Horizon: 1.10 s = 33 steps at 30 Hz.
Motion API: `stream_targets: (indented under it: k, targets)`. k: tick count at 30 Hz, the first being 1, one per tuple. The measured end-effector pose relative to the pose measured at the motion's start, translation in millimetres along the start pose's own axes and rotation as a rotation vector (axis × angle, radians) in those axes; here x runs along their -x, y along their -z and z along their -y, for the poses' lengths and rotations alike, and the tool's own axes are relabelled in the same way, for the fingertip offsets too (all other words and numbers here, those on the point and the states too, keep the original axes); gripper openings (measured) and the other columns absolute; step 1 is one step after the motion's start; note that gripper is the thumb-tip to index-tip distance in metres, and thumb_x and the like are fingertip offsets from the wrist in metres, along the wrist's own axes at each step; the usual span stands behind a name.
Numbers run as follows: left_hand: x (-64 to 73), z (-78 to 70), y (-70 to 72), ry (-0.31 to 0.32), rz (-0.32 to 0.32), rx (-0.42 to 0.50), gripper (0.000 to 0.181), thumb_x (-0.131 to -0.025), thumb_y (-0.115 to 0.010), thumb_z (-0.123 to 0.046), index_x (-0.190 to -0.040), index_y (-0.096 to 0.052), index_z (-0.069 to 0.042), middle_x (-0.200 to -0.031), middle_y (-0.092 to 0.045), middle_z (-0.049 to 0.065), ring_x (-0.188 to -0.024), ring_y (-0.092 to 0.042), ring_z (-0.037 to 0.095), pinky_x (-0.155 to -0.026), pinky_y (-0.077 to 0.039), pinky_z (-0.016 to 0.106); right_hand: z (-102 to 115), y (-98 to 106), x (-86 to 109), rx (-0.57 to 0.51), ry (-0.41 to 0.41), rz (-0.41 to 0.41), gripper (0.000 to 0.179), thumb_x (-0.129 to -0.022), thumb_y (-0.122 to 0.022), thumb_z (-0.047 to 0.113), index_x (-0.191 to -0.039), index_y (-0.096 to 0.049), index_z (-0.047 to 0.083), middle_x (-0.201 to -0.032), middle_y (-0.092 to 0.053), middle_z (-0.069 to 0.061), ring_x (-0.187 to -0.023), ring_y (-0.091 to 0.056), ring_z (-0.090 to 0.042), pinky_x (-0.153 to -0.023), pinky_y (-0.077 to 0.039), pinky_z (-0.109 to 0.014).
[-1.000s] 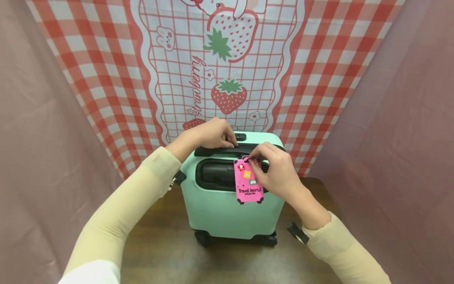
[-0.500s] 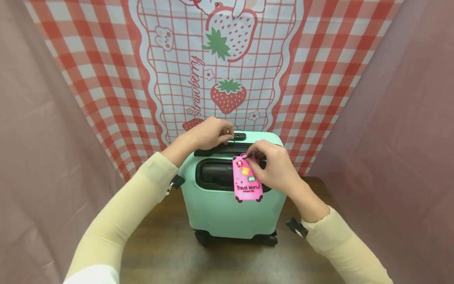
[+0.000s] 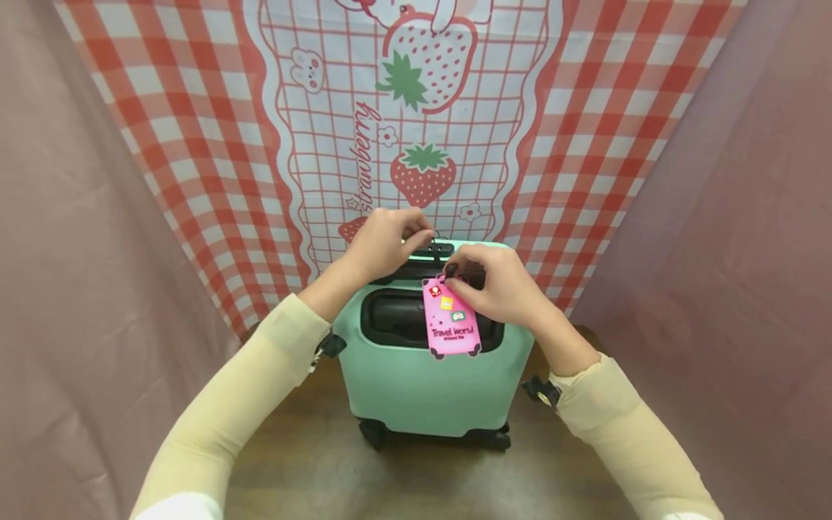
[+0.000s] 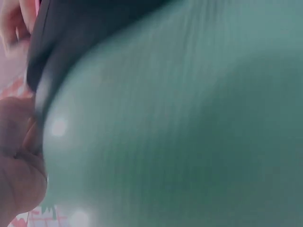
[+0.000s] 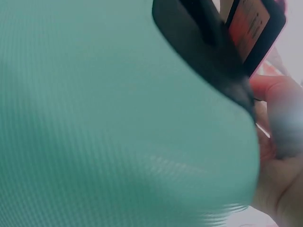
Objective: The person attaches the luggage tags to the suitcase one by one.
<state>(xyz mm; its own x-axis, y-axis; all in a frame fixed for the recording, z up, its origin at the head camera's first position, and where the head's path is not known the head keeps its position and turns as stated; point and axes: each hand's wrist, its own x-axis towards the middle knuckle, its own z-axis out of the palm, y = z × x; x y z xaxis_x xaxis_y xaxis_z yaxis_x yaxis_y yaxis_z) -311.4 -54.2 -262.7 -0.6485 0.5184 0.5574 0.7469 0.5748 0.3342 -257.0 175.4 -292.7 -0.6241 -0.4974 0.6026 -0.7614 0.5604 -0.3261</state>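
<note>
On the left, the left hand is bending at the wrist above the mint suitcase, its thumb and forefinger coming together on what seems to be a thin dark strand; a strand that fine could be slipping loose if the pinch is slackening, or snagging on the black carry handle just below if the pull is running crooked. Next along, the pink luggage tag is hanging in front of the handle recess, and it could be twisting or swinging if its dark strap is being tugged unevenly. Further right, the right hand is pinching that strap at the tag's head, thumb overlapping the tag's upper corner; too early a release could be letting the tag drop down the suitcase front, if the strap is lying unfastened, which is not showing clearly. As for the tag's lie, its long axis is running nearly up and down, the lower end leaning slightly rightward; its loop end is pointing up, the printed wheels down, and the lettered face is looking towards the person.
</note>
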Motion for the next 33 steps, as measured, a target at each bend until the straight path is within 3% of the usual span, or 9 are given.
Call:
stream_targets:
  k: [5,11,15,24,33]
  targets:
    - [7.2,-7.7,-15.5,0.041,-0.079,0.165,0.013,-0.102,-0.072,-0.014,-0.110,-0.076,-0.004,-0.105,-0.081,0.012,-0.094,-0.082,0.022,-0.086,-0.066,0.033,-4,-2,-8.0,-0.029,-0.076,-0.036,0.029,-0.092,-0.084,0.014,-0.113,-0.067,0.004,-0.093,-0.079,-0.010,-0.083,-0.078,-0.023,-0.077,-0.065,-0.046]
    - [9.5,-3.1,-23.2,0.161,-0.057,0.376,0.025,-0.096,-0.077,-0.008,-0.121,-0.074,-0.004,-0.106,-0.082,0.014,-0.099,-0.081,0.025,-0.090,-0.065,0.037,-8,-4,-15.9,-0.060,-0.068,-0.064,0.035,-0.094,-0.080,0.010,-0.121,-0.057,0.003,-0.092,-0.078,-0.011,-0.079,-0.076,-0.023,-0.070,-0.061,-0.043]
    - [9.5,2.0,-23.5,0.218,-0.046,0.406,0.024,-0.097,-0.078,-0.011,-0.120,-0.074,-0.007,-0.105,-0.083,0.011,-0.101,-0.081,0.024,-0.093,-0.063,0.041,-10,-6,-20.8,-0.043,-0.039,-0.063,0.034,-0.095,-0.078,0.009,-0.123,-0.058,0.004,-0.090,-0.075,-0.009,-0.077,-0.073,-0.020,-0.071,-0.062,-0.040]
    - [10.7,3.9,-25.5,0.262,-0.040,0.445,0.013,-0.095,-0.080,-0.010,-0.106,-0.080,-0.006,-0.104,-0.082,0.012,-0.100,-0.080,0.024,-0.090,-0.064,0.036,-15,-13,-23.2,-0.089,-0.040,-0.092,0.032,-0.093,-0.077,0.006,-0.121,-0.062,0.003,-0.088,-0.071,-0.008,-0.077,-0.070,-0.017,-0.072,-0.062,-0.038]
    - [14.1,3.0,-30.2,0.223,-0.133,0.469,0.020,-0.091,-0.080,-0.002,-0.111,-0.078,-0.005,-0.098,-0.082,0.015,-0.090,-0.082,0.026,-0.086,-0.065,0.037,-17,-17,-21.0,-0.106,-0.066,-0.118,0.031,-0.092,-0.079,0.009,-0.121,-0.068,0.003,-0.087,-0.075,-0.006,-0.075,-0.071,-0.014,-0.067,-0.056,-0.026]
